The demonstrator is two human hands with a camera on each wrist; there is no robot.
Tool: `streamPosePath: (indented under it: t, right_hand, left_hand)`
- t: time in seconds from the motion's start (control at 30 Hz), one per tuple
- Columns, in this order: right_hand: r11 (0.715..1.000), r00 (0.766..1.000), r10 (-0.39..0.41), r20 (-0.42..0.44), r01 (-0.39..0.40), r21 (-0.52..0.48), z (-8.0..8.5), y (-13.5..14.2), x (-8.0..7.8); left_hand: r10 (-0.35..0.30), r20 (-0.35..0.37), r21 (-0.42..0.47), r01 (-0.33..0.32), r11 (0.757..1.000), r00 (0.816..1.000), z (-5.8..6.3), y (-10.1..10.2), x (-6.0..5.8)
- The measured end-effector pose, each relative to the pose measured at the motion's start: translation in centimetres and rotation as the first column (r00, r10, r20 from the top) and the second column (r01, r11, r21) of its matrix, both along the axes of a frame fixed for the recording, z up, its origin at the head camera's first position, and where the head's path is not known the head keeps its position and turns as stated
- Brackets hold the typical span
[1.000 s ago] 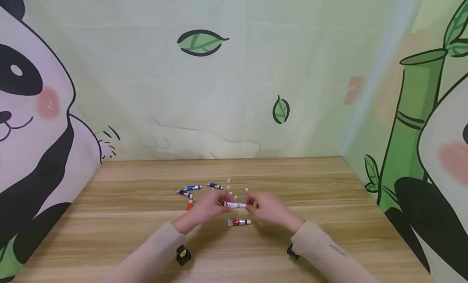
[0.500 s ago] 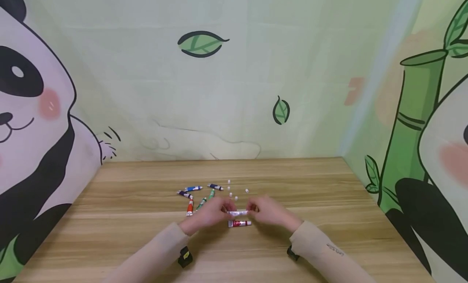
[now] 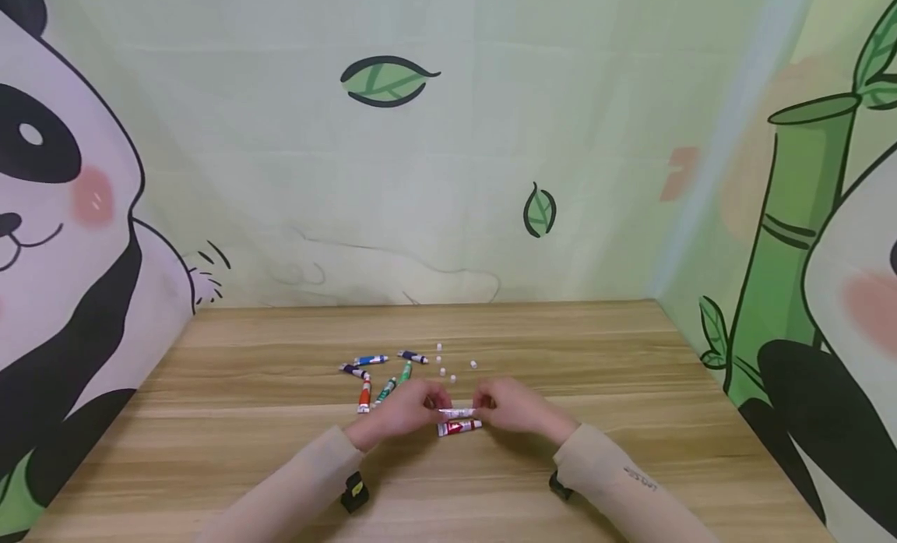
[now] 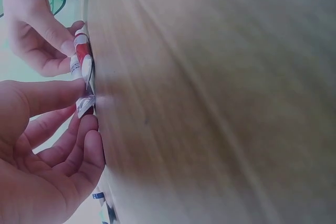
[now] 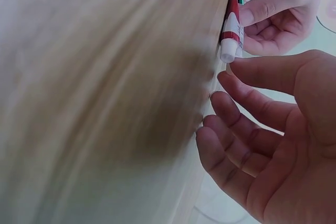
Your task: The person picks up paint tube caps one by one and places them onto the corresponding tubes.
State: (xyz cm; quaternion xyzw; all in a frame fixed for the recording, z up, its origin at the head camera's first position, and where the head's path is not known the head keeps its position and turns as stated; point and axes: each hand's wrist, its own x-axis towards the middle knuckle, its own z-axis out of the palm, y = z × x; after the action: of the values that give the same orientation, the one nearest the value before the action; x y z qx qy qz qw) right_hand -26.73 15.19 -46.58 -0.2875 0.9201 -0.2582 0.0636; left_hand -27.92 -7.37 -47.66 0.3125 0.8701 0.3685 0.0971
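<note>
Between both hands is a white paint tube (image 3: pixel 457 413), lying parallel to a red paint tube (image 3: pixel 459 428) just in front of it on the wooden table. My left hand (image 3: pixel 409 407) pinches the white tube's flat crimped end. Thumb and forefinger of my right hand (image 3: pixel 515 407) pinch its narrow right end. In the right wrist view, the white-capped red tube (image 5: pixel 230 32) partly hides the white one, and my right hand's other fingers curl loosely. The left wrist view has the crimped end (image 4: pixel 85 106) between my left thumb and fingers.
Behind and left of my left hand lie more paint tubes: an orange-red one (image 3: pixel 364 395), green ones (image 3: pixel 386 389), and several blue ones (image 3: pixel 370 361). Small white caps (image 3: pixel 442 371) are scattered beyond the hands. A printed cloth backdrop (image 3: pixel 455 177) rises at the table's far edge.
Both hands have brought the white tube toward the body and down beside the red tube. The green tubes, earlier hidden by the left hand, now show. The red tube's right end has tilted slightly.
</note>
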Motion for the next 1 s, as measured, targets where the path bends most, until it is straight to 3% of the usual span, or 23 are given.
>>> streamPosePath:
  t: [0.43,1.0]
  right_hand:
    - [1.000,1.000,-0.016,0.003,0.016,0.002,-0.03,-0.09,0.05]
    - [1.000,1.000,-0.019,-0.003,0.019,0.011,-0.09,-0.12,-0.08]
  left_hand:
    - [0.017,0.028,-0.037,-0.016,0.999,0.999,0.15,-0.05,-0.08]
    - [0.037,0.055,-0.023,-0.036,0.999,0.998,0.08,-0.42,-0.16]
